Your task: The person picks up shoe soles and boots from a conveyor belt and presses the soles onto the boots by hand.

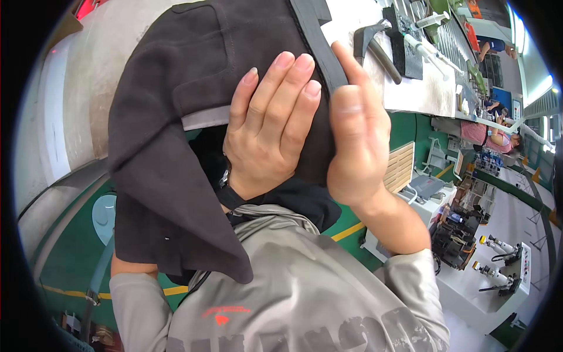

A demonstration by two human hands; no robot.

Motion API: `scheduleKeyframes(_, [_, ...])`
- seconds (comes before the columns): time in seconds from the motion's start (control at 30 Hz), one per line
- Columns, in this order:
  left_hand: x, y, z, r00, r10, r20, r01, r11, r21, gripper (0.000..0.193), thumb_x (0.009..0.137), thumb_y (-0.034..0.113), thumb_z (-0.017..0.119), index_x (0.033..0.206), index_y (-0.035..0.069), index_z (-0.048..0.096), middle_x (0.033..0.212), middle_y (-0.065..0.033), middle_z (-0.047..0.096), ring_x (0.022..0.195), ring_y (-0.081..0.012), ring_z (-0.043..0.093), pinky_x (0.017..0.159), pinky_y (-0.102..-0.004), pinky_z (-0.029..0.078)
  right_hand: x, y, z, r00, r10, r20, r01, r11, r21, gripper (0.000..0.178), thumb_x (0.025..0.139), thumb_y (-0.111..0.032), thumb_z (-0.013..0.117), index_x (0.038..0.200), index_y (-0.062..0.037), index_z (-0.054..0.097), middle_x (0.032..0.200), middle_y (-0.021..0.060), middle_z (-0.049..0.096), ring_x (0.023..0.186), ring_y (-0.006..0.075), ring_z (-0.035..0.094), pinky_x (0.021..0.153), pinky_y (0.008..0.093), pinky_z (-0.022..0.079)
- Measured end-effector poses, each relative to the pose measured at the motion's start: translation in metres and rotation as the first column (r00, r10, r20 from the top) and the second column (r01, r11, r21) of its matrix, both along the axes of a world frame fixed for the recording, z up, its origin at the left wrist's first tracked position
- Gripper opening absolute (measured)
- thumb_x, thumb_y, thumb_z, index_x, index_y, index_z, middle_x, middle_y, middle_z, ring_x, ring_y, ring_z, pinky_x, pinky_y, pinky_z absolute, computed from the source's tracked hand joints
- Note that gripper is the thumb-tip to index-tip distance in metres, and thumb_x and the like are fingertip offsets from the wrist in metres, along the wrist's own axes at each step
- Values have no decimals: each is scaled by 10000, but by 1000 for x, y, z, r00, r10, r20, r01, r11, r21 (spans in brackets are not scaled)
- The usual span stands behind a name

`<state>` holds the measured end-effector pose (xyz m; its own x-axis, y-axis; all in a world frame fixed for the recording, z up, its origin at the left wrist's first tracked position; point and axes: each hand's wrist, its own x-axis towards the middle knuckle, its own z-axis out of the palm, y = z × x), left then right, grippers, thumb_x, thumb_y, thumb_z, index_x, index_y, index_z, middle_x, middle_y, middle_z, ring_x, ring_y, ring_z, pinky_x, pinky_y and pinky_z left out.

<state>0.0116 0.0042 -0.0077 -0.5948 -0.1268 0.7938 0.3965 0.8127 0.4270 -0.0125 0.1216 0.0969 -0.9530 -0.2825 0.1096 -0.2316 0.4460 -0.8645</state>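
Observation:
A large dark brown piece of sheet material (158,76), with stitched seams and a folded flap, lies over the table edge and hangs toward my lap. A dark grey strip (319,44) runs along its right edge. My left hand (270,129) rests flat on the piece beside the strip, fingers stretched and slightly apart. The hanging flap hides most of my left forearm. My right hand (358,123) stands on edge at the right of the strip, fingers straight, thumb uppermost, slightly blurred. It touches the strip's outer side; its lower fingers are hidden.
Right of the strip, a hammer (375,50) lies on the pale tabletop (416,97). Syringes (431,22) with a dark block (404,44) are beside it. Further right stand a slatted wooden panel (400,164) and a white machine bench (492,299). Other people (489,136) appear farther off.

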Motion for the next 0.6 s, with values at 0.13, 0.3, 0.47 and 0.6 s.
scheduleKeyframes(0.13, [3,-2,1,999,37,6,-37,997,-60,392,1047,95,607,1429,18,566,1547,-144,612,1440,-315,593,1241,-484,399,-11,-1,-1,984,123,-130,-105,985,133,764,1052,-362,683,1546,164,431,1425,354,624,1340,405,634,1139,440,484])
scheduleKeyframes(0.3, [10,-17,12,995,-61,84,70,992,-104,423,1014,79,615,1430,7,583,1549,-175,603,1461,-333,572,1228,-487,415,-25,5,11,959,137,250,-135,991,-25,752,1076,-401,655,1543,150,443,1419,336,642,1384,378,607,1172,427,450])
scheduleKeyframes(0.47, [33,-38,6,951,-302,66,300,953,31,723,732,45,811,1421,-9,595,1476,-230,615,1354,-402,624,1138,-523,492,-118,-5,12,1000,-21,-2,21,990,143,733,1017,-496,684,1421,111,611,1340,273,708,1269,326,674,1078,404,517])
scheduleKeyframes(0.6, [51,-61,17,834,-491,253,310,795,522,447,874,41,807,1283,-35,643,1235,-221,721,1095,-396,745,976,-435,596,-167,-37,1,938,130,321,-185,971,148,683,1011,-531,678,1297,88,719,1141,181,768,1020,241,688,929,353,523])
